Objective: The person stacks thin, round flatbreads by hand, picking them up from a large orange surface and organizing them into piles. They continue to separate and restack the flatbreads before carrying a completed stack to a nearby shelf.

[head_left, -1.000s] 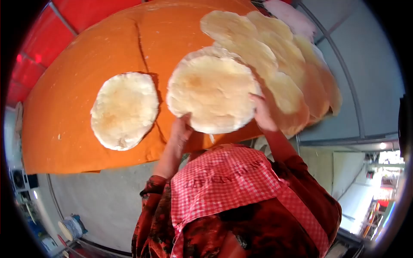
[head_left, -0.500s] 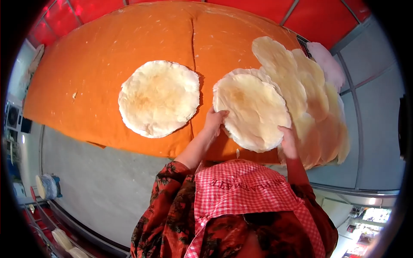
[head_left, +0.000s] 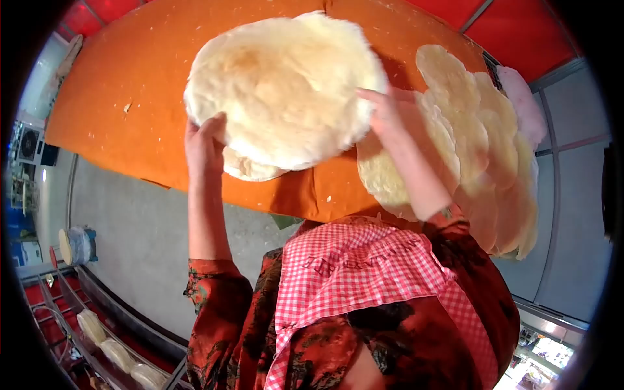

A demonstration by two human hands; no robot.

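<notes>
A large round flatbread (head_left: 286, 91) is held up between my two hands, over the orange cloth. My left hand (head_left: 207, 140) grips its lower left edge with the thumb on top. On its right edge my right hand (head_left: 378, 110) has hold of the rim, thumb on the upper face. Beneath the raised flatbread, part of another flatbread (head_left: 250, 169) shows on the cloth; the rest is hidden. A further round flatbread (head_left: 383, 172) lies partly under my right forearm.
Several thin overlapping sheets of flatbread (head_left: 484, 143) cover the right end of the orange cloth (head_left: 117, 84). A pale bundle (head_left: 523, 104) sits beyond them. At the lower left stands a rack (head_left: 130, 338) with pale rounds in it.
Both hands have moved left and up, carrying the flatbread off the right side. It is now over the flatbread on the left, covering most of it.
</notes>
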